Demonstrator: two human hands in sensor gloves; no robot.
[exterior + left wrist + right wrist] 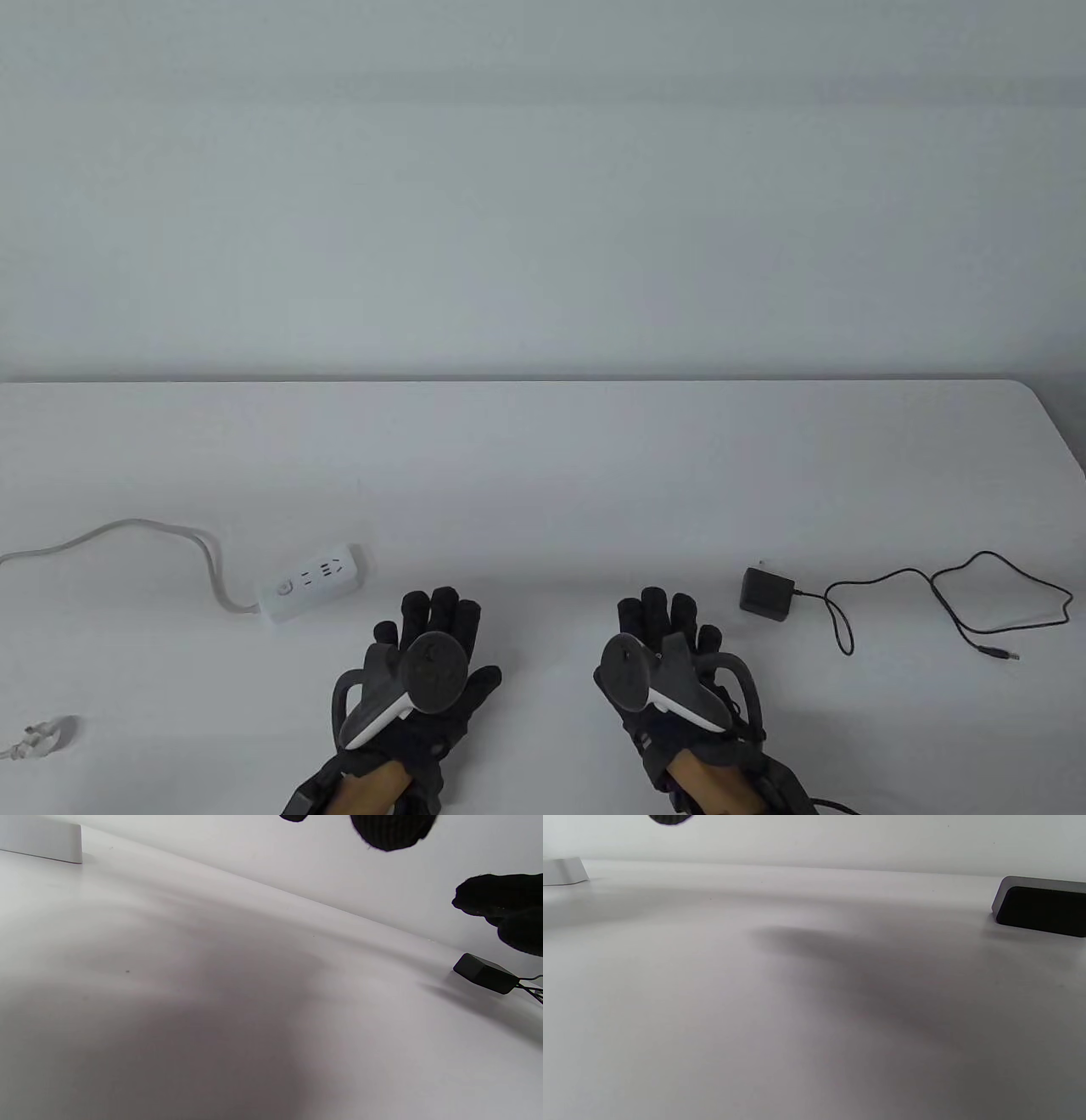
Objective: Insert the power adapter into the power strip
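Matt black power adapter (767, 593), smooth white table (543, 475)

A white table (543, 475) with a rounded far right corner stands against a plain pale grey wall (543, 187). Soft, even light falls across the tabletop, casting faint shadows.

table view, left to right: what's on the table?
white plug → white cord → power strip → left hand → right hand → power adapter → black cable
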